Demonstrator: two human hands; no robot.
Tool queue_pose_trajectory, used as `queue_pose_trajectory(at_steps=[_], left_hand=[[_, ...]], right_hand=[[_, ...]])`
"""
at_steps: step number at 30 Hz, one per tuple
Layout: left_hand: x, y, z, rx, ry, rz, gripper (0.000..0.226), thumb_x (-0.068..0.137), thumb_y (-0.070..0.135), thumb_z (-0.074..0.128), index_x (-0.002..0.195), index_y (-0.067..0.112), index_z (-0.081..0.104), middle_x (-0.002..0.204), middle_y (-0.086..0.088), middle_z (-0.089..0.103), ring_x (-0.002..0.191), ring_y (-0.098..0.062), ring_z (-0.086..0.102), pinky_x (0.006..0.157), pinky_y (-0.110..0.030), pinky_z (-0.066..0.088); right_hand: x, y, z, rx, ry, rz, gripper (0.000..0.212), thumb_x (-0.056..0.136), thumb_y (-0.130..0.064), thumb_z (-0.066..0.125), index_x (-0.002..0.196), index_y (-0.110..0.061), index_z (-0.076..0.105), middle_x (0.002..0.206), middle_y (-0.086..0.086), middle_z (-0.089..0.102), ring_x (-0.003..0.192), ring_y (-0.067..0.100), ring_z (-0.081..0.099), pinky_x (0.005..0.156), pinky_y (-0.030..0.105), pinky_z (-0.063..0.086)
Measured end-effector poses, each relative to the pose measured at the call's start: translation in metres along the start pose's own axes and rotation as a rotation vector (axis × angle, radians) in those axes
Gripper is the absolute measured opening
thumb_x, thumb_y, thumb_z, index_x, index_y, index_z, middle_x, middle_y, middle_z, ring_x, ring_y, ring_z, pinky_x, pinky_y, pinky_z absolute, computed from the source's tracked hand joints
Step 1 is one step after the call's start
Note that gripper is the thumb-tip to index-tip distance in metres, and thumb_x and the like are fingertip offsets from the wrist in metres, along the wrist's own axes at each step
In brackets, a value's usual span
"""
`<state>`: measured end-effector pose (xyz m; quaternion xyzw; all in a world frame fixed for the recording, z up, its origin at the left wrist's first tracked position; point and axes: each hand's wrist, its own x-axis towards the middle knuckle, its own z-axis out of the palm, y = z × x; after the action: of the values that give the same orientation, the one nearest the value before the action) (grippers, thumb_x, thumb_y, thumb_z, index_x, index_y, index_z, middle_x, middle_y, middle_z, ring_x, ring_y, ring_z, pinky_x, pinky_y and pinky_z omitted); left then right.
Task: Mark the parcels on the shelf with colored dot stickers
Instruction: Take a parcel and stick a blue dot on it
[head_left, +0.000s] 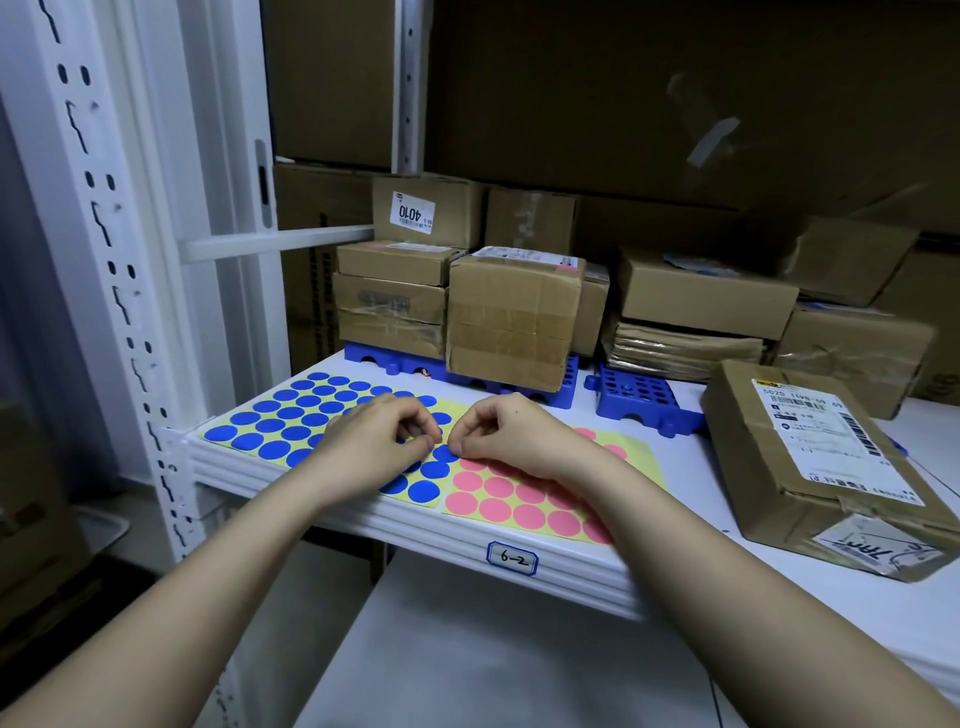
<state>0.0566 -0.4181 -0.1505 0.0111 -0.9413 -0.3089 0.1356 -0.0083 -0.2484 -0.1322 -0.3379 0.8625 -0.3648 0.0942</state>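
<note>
A yellow sheet of blue dot stickers (291, 415) lies at the shelf's front left, with a sheet of pink dot stickers (519, 499) beside it on the right. My left hand (374, 441) has curled fingers and pinches the blue sheet near its right edge. My right hand (514, 436) reaches over the pink sheet, its thumb and forefinger pinching a blue dot (444, 453) at the blue sheet's edge. Both hands' fingertips nearly meet. Cardboard parcels stand behind: a taped box (511, 322) in the middle, and a flat labelled parcel (810, 467) at the right.
More boxes are stacked at the back, one labelled 4010 (426, 210). They rest on blue plastic pallets (644, 400). The white shelf (571, 582) carries a "6-2" tag (511, 558). A white perforated post (104, 260) rises at the left. A lower shelf (467, 660) lies beneath.
</note>
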Motion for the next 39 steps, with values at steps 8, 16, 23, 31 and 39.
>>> queue_pose_trajectory(at_steps=[8, 16, 23, 31, 39], left_hand=[[0.000, 0.001, -0.002, -0.007, -0.010, -0.023, 0.037, 0.087, 0.004, 0.050, 0.077, 0.038, 0.058, 0.096, 0.009, 0.060, 0.091, -0.009, 0.059, 0.088, -0.042, 0.048], [0.001, 0.006, -0.012, -0.014, -0.087, -0.049, 0.030, 0.092, 0.010, 0.049, 0.080, 0.035, 0.063, 0.089, 0.004, 0.066, 0.076, -0.017, 0.061, 0.071, -0.035, 0.049], [0.005, 0.034, -0.025, -0.199, 0.110, -0.028, 0.014, 0.092, 0.026, 0.054, 0.084, 0.024, 0.065, 0.082, 0.007, 0.071, 0.080, -0.013, 0.070, 0.072, -0.032, 0.053], [0.010, 0.093, 0.001, -0.473, 0.209, 0.155, 0.012, 0.085, 0.019, 0.070, 0.074, 0.016, 0.066, 0.072, -0.007, 0.069, 0.067, -0.015, 0.067, 0.072, -0.037, 0.053], [0.012, 0.161, 0.044, -0.632, 0.041, 0.258, 0.014, 0.089, 0.014, 0.065, 0.076, 0.015, 0.062, 0.077, -0.011, 0.067, 0.065, -0.009, 0.065, 0.063, -0.023, 0.046]], right_hand=[[-0.004, -0.003, 0.001, 0.011, 0.044, -0.058, 0.011, 0.092, -0.016, 0.064, 0.083, -0.020, 0.066, 0.067, -0.016, 0.058, 0.049, -0.012, 0.050, 0.052, 0.004, 0.035], [-0.005, -0.007, -0.002, 0.162, 0.155, -0.084, 0.019, 0.084, -0.007, 0.072, 0.077, -0.021, 0.061, 0.072, -0.002, 0.064, 0.064, 0.011, 0.058, 0.061, 0.024, 0.047], [-0.011, -0.023, -0.020, 0.215, 0.283, -0.128, 0.025, 0.081, -0.002, 0.073, 0.085, -0.022, 0.058, 0.064, -0.010, 0.064, 0.054, 0.004, 0.055, 0.052, 0.023, 0.048], [-0.058, -0.020, -0.068, 0.196, 0.550, -0.237, 0.017, 0.085, -0.008, 0.071, 0.077, -0.022, 0.066, 0.076, -0.011, 0.065, 0.068, -0.003, 0.057, 0.066, 0.013, 0.047], [-0.121, 0.013, -0.109, 0.205, 0.671, -0.154, 0.020, 0.084, -0.004, 0.070, 0.074, -0.020, 0.066, 0.076, -0.006, 0.067, 0.069, 0.002, 0.061, 0.067, 0.017, 0.051]])
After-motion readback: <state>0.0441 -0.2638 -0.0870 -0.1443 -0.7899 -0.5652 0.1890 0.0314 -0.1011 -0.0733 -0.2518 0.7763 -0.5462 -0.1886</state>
